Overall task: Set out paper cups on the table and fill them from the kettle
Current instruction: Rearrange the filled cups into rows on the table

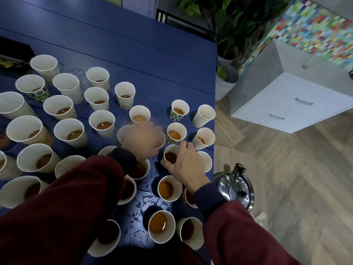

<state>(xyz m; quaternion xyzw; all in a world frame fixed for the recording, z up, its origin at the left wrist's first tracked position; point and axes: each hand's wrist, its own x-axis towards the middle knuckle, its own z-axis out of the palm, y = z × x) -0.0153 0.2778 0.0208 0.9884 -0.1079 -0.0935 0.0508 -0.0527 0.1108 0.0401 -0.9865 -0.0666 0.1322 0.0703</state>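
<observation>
Most paper cups out on the blue desk and holding brown liquid, a few far ones seemingly dry; kettle low beside the desk's right edge; right grip curled round one filled cup, left grip blurred, state unclear.

- Left hand is blurred; its grip cannot be told.
- A cup is mostly hidden beneath it.
- The kettle is partly covered by a sleeve.
</observation>
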